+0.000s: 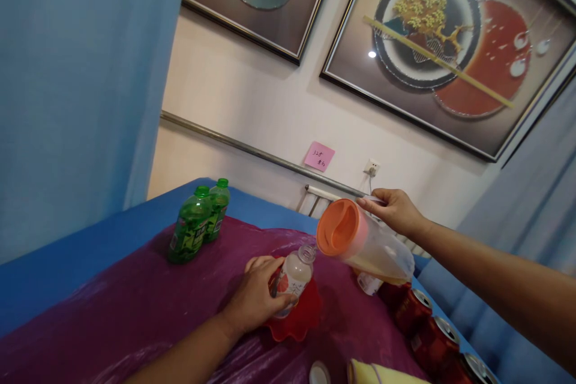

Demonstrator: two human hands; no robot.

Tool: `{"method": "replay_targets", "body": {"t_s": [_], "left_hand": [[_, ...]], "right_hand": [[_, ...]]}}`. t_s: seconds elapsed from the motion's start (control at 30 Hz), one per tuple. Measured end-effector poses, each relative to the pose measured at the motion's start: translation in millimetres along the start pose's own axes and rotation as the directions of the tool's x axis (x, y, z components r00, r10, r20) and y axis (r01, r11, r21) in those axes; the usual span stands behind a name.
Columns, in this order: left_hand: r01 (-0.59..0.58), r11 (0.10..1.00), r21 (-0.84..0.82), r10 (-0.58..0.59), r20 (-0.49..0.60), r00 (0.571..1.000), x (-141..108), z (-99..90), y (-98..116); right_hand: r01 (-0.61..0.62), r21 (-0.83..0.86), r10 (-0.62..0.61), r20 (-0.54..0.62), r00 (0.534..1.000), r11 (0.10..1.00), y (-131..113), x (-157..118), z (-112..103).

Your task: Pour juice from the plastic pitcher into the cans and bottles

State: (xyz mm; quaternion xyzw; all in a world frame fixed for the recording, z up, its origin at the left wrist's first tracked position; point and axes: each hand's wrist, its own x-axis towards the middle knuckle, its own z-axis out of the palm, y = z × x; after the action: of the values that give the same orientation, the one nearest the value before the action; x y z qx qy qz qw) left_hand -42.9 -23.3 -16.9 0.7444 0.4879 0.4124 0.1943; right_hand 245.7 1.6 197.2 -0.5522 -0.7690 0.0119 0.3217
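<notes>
Blue curtain [81, 72] fills the left side, the big picture [490, 108] hangs on the wall, and below them spreads the desk [54, 279], blue with a purple sheet [135, 306] across it. Here's the pitcher [380, 252], tipped well over above the sheet, pale liquid lying along its lower side! The right hand [396, 209] has it by the handle, fingers curled closed around the grip. Over to the left hand [254, 297]: half open, it's wrapped about the clear bottle [296, 279], thumb on the near side, fingers around the far one. Under that bottle, the red dish [297, 324] shows its wavy rim. The bottle's open mouth sits just beside the pitcher's orange lid [337, 228]; whether they touch, I can't tell. Two green bottles [191, 228] stand side by side at the left, red cans [434, 339] line the right edge, and a pink note [320, 156] clings to the wall.
</notes>
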Motion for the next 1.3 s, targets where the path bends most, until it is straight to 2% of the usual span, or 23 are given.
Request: {"method": "replay_targets", "body": {"t_s": [0.47,1.3], "left_hand": [[0.000,1.000,0.002,0.000,0.027,1.000,-0.6,0.1,-0.4],[-0.008,1.000,0.010,0.008,0.020,1.000,-0.1,1.9,-2.1]], "right_hand": [[0.013,-0.008,-0.013,-0.021,1.000,1.000,-8.1,-1.6,-2.5],[-0.009,-0.005,0.009,-0.024,1.000,1.000,-4.7,-2.4,-2.7]]}}
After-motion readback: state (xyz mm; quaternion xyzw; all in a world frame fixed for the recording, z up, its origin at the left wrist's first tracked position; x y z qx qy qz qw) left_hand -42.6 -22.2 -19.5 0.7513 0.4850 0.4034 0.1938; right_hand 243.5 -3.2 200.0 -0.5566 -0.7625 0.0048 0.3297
